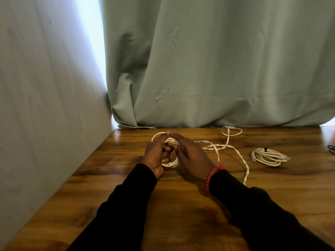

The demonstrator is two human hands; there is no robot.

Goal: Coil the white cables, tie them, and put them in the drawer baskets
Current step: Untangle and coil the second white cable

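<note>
The left hand (157, 154) grips the half-wound white cable (172, 142) loops to keep them from springing apart; the right hand (192, 156) pinches the coil, its tail trailing toward the tied coil (268, 156) on the counter (181, 205).

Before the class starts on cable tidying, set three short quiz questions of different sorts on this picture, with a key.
1. True or false: the coiled cable on the right of the table already has a dark tie round it.
2. Which hand grips the loops of the cable being wound? A) left hand B) right hand C) neither
3. Fill in: the loose length of cable trails across the table to the ____ of the hands.

Key
1. True; a small dark tie sits at its far edge.
2. A; its fingers curl round the loops, while the right hand's fingers meet them at the top.
3. Right.
</note>
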